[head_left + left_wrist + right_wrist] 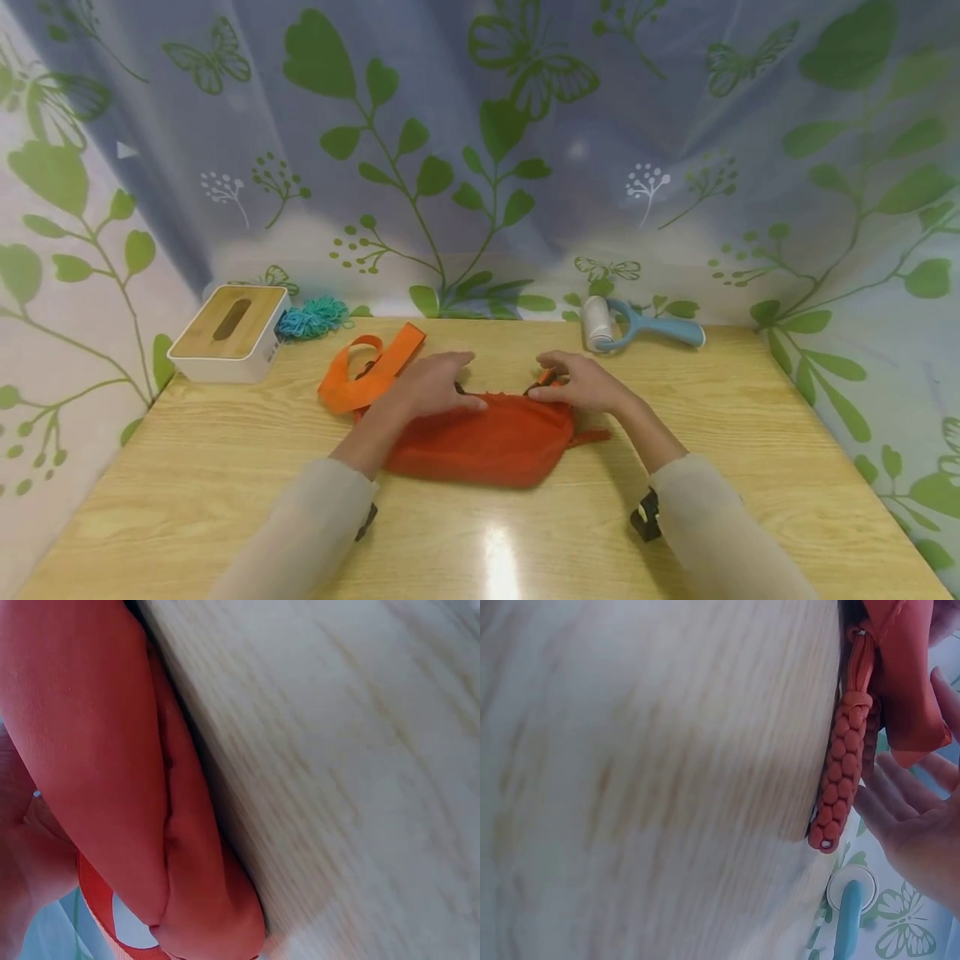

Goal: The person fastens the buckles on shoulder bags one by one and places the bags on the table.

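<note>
A red-orange fabric pouch (480, 442) lies on the table in front of me. From its left end loops a bright orange webbing strap (375, 379). My left hand (431, 385) is at the pouch's upper left, thumb and fingers spread apart over its top edge. At the upper right, my right hand (585, 383) is near a dark buckle (542, 385), with thumb and fingers apart. In the right wrist view those fingers are extended beside the pouch's end and a braided red cord (841, 761). The pouch hides most of the left fingers in the left wrist view.
A white tissue box (228, 333) with a wooden lid stands at the back left, beside a bundle of teal yarn (313, 318). At the back right lies a lint roller (637, 325) with a blue handle. A leaf-patterned curtain (465, 167) hangs behind the table.
</note>
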Motion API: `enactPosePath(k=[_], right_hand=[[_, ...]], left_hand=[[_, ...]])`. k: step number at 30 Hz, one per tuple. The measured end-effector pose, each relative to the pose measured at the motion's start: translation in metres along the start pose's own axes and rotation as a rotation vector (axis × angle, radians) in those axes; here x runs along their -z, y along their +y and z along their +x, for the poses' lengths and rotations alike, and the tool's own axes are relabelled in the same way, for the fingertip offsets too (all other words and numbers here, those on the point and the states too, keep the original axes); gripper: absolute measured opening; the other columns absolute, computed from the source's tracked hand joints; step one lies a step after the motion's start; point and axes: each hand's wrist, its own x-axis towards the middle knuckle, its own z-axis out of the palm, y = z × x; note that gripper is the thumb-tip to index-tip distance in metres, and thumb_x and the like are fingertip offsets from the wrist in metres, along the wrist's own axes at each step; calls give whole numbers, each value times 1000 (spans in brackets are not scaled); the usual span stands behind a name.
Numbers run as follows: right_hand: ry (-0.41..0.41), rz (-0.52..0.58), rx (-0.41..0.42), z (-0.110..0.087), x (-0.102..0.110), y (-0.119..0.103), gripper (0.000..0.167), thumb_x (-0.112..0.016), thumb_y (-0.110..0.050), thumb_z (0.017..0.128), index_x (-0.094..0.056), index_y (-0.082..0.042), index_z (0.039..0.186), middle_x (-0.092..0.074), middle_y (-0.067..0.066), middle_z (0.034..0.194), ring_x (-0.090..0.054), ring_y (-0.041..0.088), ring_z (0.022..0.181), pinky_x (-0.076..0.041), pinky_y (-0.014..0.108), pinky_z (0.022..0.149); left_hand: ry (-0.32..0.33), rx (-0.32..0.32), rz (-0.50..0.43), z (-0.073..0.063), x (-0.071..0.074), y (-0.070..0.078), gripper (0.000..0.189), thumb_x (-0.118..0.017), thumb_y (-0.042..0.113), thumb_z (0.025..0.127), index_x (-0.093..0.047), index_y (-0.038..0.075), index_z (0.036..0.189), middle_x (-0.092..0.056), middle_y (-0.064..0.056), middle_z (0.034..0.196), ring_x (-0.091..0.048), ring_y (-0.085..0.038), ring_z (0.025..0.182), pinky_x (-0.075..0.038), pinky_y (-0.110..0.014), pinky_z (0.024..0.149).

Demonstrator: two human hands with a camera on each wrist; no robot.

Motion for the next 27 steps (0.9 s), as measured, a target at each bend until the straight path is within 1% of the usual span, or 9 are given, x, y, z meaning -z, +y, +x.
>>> enactPosePath(k=[4,11,18,20,21,22,23,24,27], right_hand=[[0,-17,-6,0,0,0,69,-73,-30,95,-47,8,146,-53,29,141,-52,47,128,-47,54,104],[23,-46,-24,0,1,0,58,-73,-32,95,-59,7,136,-67,18,123,-62,43,117,-53,51,95],[52,-80,-13,1,2,-1,53,-73,-29,94,-63,10,129,-69,18,118,-65,39,111,-54,50,93],[56,-84,-8,1,2,-1,53,-73,-28,94,-63,10,129,-70,17,116,-66,37,109,-54,49,92],[58,-81,-11,1,2,-1,53,-74,-28,94,-63,10,129,-70,17,115,-66,36,108,-54,49,92],[62,-74,-13,1,1,-1,53,-75,-28,93,-63,10,129,-70,16,115,-66,34,108,-54,48,91],[69,-68,-14,1,1,-1,54,-76,-28,92,-63,9,129,-71,15,114,-66,33,108,-54,47,91],[74,-56,-14,1,1,-2,54,-77,-27,92,-63,9,130,-71,15,114,-66,33,108,-54,47,92],[99,-24,-4,2,1,-2,55,-79,-27,90,-63,8,130,-71,16,115,-65,33,111,-54,47,92]], left_hand=[[-6,7,2,1,0,1,91,-81,52,83,-47,3,152,-60,-12,140,-55,-30,130,-44,-46,108],[-19,9,14,-3,3,0,79,-83,41,86,-53,0,146,-64,-14,133,-58,-34,125,-46,-46,105],[7,45,57,-8,8,-8,65,-83,33,87,-60,-3,137,-70,-13,117,-64,-31,112,-51,-45,99],[7,44,39,-9,9,-10,48,-83,31,87,-69,-3,118,-70,-8,99,-65,-24,91,-54,-39,85],[8,41,25,-9,9,-12,39,-83,30,87,-70,-2,104,-66,-5,89,-60,-20,80,-51,-35,76],[9,37,6,-9,9,-13,34,-83,29,87,-67,0,91,-59,-2,80,-51,-17,71,-46,-33,69],[8,31,-19,-9,9,-15,36,-83,29,87,-61,1,80,-51,-1,74,-41,-16,66,-38,-31,65],[5,26,-52,-9,9,-16,40,-83,28,88,-54,4,74,-44,0,70,-33,-16,65,-32,-32,63],[22,34,-136,-10,9,-20,39,-84,28,86,-53,7,73,-43,4,70,-33,-12,66,-33,-31,63]])
